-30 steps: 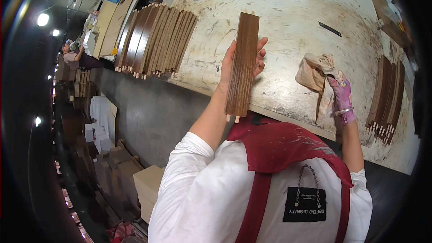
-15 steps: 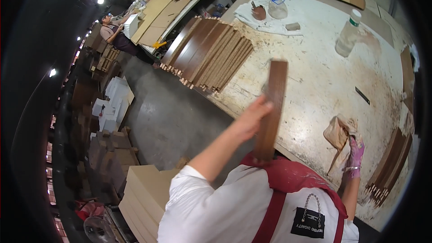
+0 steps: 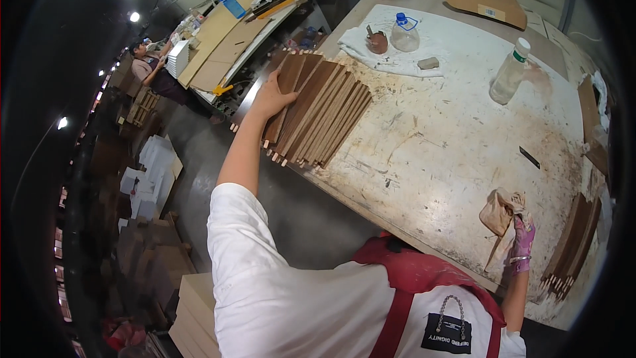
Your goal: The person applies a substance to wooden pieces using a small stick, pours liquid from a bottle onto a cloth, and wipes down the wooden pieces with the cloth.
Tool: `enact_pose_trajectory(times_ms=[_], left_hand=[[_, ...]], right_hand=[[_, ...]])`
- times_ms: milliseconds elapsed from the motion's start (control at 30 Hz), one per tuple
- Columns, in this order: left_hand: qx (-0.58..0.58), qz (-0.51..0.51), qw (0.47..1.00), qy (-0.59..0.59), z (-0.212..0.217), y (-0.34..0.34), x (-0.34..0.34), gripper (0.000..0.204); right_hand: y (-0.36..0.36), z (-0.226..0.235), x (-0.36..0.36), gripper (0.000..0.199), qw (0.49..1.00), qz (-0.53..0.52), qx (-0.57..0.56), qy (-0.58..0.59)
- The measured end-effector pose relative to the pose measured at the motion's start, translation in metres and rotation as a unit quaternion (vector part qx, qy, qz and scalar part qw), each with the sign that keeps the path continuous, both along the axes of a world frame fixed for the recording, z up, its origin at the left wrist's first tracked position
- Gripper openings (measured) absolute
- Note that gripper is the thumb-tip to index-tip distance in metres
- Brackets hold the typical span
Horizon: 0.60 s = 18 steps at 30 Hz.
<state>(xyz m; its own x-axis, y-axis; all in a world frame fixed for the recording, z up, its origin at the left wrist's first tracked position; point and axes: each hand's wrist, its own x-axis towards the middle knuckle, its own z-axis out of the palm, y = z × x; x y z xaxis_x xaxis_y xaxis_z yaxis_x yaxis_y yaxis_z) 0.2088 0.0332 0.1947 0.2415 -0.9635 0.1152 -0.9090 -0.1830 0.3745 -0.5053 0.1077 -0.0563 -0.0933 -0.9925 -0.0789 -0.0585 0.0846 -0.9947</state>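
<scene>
My left hand [image 3: 268, 99] reaches out to the far left, thumb and fingers gripping a brown wooden board [image 3: 289, 74] at the left part of a leaning row of boards [image 3: 324, 109]. Light dowel pegs stick out of the boards' near ends. My right hand [image 3: 523, 237], in a purple glove, is closed on a crumpled tan cloth [image 3: 497, 213] resting on the worktable at the right. Beside that hand lies a smaller stack of brown boards [image 3: 575, 242], also with pegs.
The stained white worktable [image 3: 411, 152] carries a clear bottle [image 3: 510, 73], a blue-capped jug [image 3: 405, 33], a brown pot [image 3: 377, 42], a small block [image 3: 428, 63] and a dark flat strip [image 3: 529, 157]. Cardboard [image 3: 487, 3] lies behind. A co-worker [image 3: 156, 69] stands at another table.
My left hand has moved left and away from me, from over the table's front edge to the row, with the brown board. My right hand stays on the cloth.
</scene>
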Motion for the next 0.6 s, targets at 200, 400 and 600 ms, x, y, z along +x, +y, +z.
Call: enact_pose_trajectory(times_ms=[200,400,600], left_hand=[[-0.011,0.047,0.978,-0.201,0.005,-0.003,0.001,0.066],[0.007,0.074,0.973,-0.22,-0.004,0.002,0.018,0.076],[0.085,0.074,0.987,-0.112,-0.014,-0.021,0.036,0.083]], right_hand=[[0.005,0.002,0.002,0.044,0.997,-0.066,0.029,0.0],[0.008,0.024,0.031,0.043,0.983,-0.171,0.069,-0.006],[0.042,0.063,0.036,0.046,0.972,-0.176,0.066,-0.144]])
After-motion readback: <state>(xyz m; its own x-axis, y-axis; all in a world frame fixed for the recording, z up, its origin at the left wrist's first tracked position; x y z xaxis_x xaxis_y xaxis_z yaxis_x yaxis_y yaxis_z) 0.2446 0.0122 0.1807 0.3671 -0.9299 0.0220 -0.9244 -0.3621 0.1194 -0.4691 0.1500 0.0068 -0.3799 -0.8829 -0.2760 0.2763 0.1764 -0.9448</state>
